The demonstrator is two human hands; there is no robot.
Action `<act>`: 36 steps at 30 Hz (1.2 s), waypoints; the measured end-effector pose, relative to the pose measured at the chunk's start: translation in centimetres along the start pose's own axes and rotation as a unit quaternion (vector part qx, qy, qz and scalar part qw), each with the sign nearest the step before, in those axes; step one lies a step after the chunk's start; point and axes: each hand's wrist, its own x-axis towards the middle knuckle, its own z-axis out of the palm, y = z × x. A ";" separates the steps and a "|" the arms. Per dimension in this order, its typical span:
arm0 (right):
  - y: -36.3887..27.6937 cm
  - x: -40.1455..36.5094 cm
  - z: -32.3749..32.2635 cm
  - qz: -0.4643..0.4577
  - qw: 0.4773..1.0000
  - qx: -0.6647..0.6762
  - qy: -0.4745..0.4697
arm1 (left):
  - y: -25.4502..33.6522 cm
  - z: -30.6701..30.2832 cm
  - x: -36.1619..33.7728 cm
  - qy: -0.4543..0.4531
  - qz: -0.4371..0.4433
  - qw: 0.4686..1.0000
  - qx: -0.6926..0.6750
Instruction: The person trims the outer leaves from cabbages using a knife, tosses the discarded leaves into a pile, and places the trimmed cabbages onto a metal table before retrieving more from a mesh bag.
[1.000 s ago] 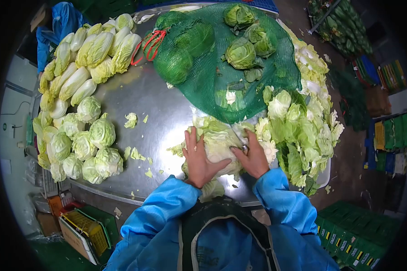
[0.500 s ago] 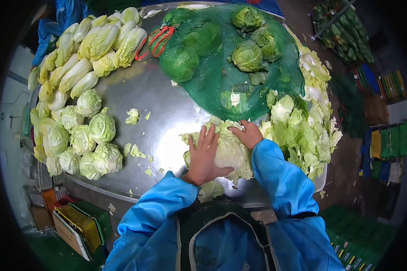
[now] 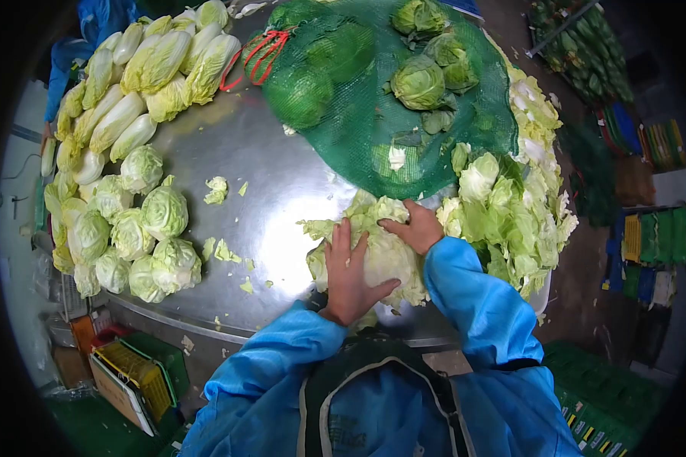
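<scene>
A pale green cabbage (image 3: 389, 257) with loose outer leaves lies on the metal table in front of me. My left hand (image 3: 351, 278) rests on its left side, fingers stretched out and thumb spread. My right hand (image 3: 418, 228) grips the upper right of the cabbage at its outer leaves; thumb and forefinger show, the other fingers are largely hidden. Just beyond the hands lies a green mesh sack (image 3: 351, 145), with several cabbages inside it and a few darker green cabbages (image 3: 419, 82) on it. A heap of loose leaves (image 3: 503, 221) is right of my right hand.
Trimmed round cabbages (image 3: 164, 213) and Chinese cabbages (image 3: 160, 65) are piled on the left of the metal table (image 3: 229, 160). Leaf scraps (image 3: 225, 251) dot its surface. A blue sleeve (image 3: 68, 65) of another person shows at upper left. Crates (image 3: 141, 365) stand below left.
My left hand has shifted slightly right and its fingers have drawn closer together. My right hand stays at the upper right of the cabbage, its thumb slightly moved left. The view has shifted slightly.
</scene>
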 end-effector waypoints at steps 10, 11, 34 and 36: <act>-1.0 -2.0 -0.2 -0.023 0.996 0.072 -0.044 | -1.2 -1.4 -2.8 0.013 0.051 0.999 0.001; -1.2 -2.1 0.3 -0.018 0.996 0.073 -0.044 | -0.5 -2.0 -2.2 0.012 0.033 0.999 0.013; -5.1 -4.6 2.4 0.065 0.993 -0.066 -0.075 | -2.7 -3.2 -4.2 0.009 0.129 0.992 0.000; -4.5 -3.7 2.7 0.095 0.989 -0.096 -0.068 | -2.1 -3.0 -3.8 -0.004 0.124 0.992 0.009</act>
